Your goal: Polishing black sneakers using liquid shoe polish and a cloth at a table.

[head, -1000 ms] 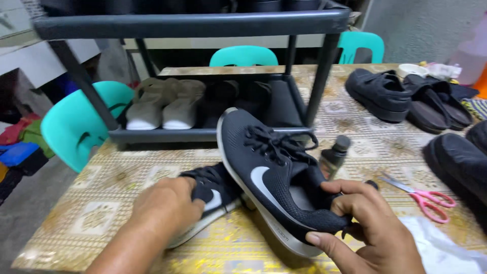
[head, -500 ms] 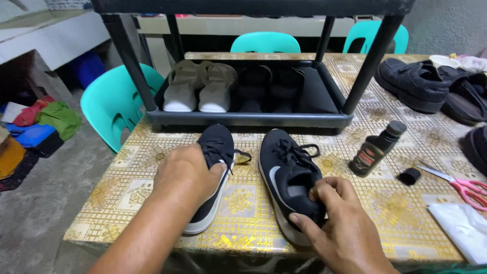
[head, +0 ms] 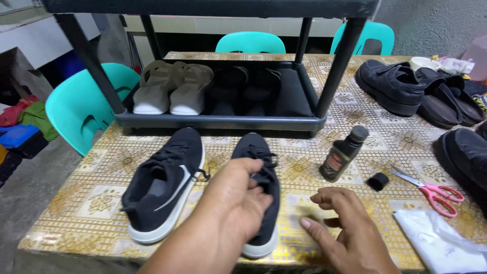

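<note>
Two black white-soled sneakers, left sneaker [head: 162,190] and right sneaker [head: 261,198], lie side by side, toes toward the rack.

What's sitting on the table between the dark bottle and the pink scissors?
In the head view, a small black cap lies between the dark bottle and the pink-handled scissors, on the patterned tablecloth.

A table covered with a gold-and-cream patterned plastic cloth [head: 101,198] fills the foreground. On it stands a black plastic shelf rack with round posts [head: 218,122]. Three turquoise plastic chairs surround the table: one at the left side [head: 76,114], two along the far edge [head: 249,42] [head: 378,34]. The grey concrete floor [head: 30,187] shows at left, and a grey rough wall [head: 436,25] rises at upper right under even, soft light
</note>
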